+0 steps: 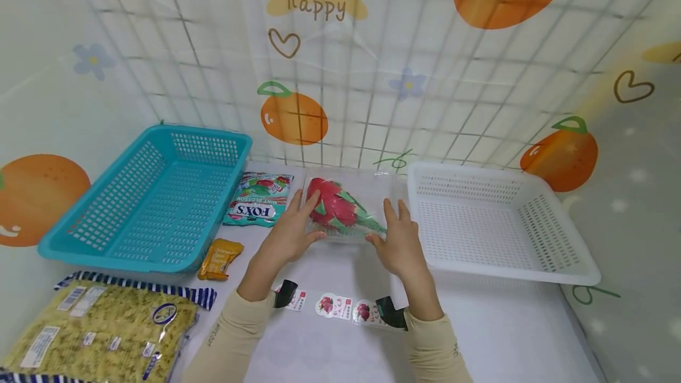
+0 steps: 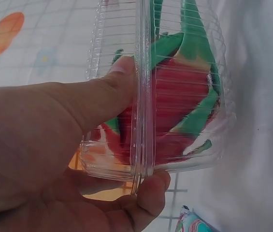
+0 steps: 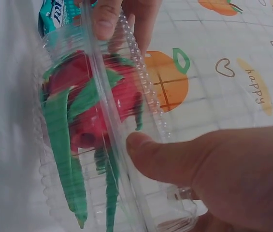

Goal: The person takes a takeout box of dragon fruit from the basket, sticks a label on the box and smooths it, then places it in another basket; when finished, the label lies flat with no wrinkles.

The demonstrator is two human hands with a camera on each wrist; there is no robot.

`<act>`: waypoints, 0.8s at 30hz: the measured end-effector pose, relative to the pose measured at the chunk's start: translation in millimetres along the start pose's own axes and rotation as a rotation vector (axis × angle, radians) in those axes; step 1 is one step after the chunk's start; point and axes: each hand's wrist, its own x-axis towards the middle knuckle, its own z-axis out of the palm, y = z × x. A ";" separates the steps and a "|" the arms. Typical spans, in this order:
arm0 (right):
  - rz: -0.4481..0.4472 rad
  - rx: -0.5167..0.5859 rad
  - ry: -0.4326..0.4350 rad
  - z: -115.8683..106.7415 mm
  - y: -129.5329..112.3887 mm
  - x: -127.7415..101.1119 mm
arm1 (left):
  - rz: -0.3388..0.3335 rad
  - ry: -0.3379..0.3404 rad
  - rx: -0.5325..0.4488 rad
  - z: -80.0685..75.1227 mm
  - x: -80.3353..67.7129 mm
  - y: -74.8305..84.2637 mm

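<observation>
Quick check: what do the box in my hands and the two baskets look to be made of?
Clamshell box: thin clear plastic, glossy, with ribbed walls; the dragon fruit shows through it. Blue basket and white basket: apparently rigid moulded plastic with a dull sheen, their walls and floors perforated in a grid.

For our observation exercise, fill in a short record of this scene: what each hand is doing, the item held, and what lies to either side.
Left hand: grips the left end of the clear box
Right hand: grips its right end
Contents: a red and green dragon fruit
Left side: blue basket, candy bag
Right side: white basket
Near edge: strip of labels, noodle packet
</observation>
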 end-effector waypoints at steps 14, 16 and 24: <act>0.004 0.004 -0.008 10.0 2.1 3.8 | -0.009 -0.007 0.009 3.3 2.3 -5.3; 0.006 0.004 -0.014 10.8 3.3 4.5 | -0.010 -0.007 0.007 4.2 2.7 -5.9; 0.016 0.012 -0.033 8.5 8.0 4.4 | -0.013 -0.006 -0.010 9.5 4.7 -5.5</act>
